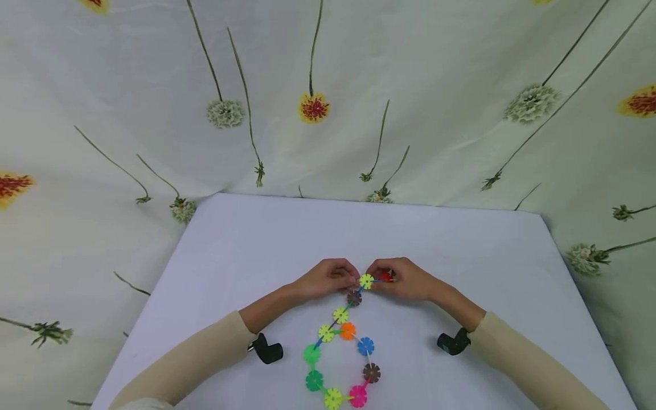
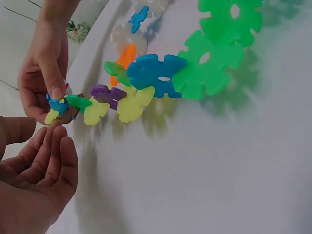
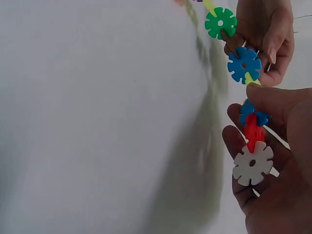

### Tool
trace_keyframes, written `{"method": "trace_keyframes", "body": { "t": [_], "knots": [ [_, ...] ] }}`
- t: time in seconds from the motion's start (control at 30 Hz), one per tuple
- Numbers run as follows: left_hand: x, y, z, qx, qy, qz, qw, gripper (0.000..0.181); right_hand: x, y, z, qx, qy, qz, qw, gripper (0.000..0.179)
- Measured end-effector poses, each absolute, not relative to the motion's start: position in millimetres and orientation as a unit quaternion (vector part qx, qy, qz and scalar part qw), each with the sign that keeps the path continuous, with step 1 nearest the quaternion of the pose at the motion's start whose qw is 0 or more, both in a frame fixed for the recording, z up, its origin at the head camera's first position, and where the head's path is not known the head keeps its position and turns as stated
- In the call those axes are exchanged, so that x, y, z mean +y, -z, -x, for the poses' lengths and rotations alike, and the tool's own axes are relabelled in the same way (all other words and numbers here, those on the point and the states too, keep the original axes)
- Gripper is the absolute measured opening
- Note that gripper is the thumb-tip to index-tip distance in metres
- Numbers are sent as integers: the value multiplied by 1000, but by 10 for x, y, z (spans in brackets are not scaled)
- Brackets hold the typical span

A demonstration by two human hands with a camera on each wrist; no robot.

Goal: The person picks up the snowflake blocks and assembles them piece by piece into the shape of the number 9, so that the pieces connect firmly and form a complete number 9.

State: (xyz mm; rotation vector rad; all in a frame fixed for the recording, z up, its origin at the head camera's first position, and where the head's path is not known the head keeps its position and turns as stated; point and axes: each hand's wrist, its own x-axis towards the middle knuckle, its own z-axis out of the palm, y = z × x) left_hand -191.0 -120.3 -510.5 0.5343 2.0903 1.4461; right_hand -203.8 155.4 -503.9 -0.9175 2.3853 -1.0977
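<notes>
Slotted plastic snowflake discs are joined into a ring, where a pink disc sits at lower right. A tail of discs slants up from it to both hands. My right hand grips the tail's far end, thumb over a blue disc beside the yellow disc. Beyond that blue disc, a red disc and a white disc lie against its fingers. My left hand is close by with fingers loosely bent, fingertips at the brown disc and thumb apart from them.
The white table lies under the chain. Behind it hangs a pale flower-print cloth. A black wrist camera sits under the left wrist, another black camera under the right.
</notes>
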Motion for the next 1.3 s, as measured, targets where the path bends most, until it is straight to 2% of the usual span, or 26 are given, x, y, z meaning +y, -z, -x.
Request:
{"method": "trace_keyframes", "body": {
  "t": [0.17, 0.33, 0.47, 0.87, 1.0, 1.3],
  "knots": [
    [-1513, 5021, 1711, 811, -472, -210, 274, 17, 1578, 5036, 1999, 844, 391, 317, 185, 25],
    [-1766, 4926, 1454, 836, -354, -239, 344, 8, 1628, 5013, 1940, 848, 388, 312, 182, 28],
    [-1820, 4881, 1291, 834, -326, -237, 376, 8, 1659, 5031, 1922, 850, 383, 313, 180, 29],
    [-1736, 4897, 1253, 815, -326, -233, 419, 9, 1738, 5073, 1877, 850, 388, 306, 183, 27],
    [-1789, 4946, 1299, 796, -376, -220, 420, 2, 1782, 5065, 1833, 853, 385, 303, 181, 26],
    [-1890, 4948, 1509, 789, -459, -201, 355, 13, 1864, 4987, 1768, 849, 399, 280, 205, 28]
  ]
}}
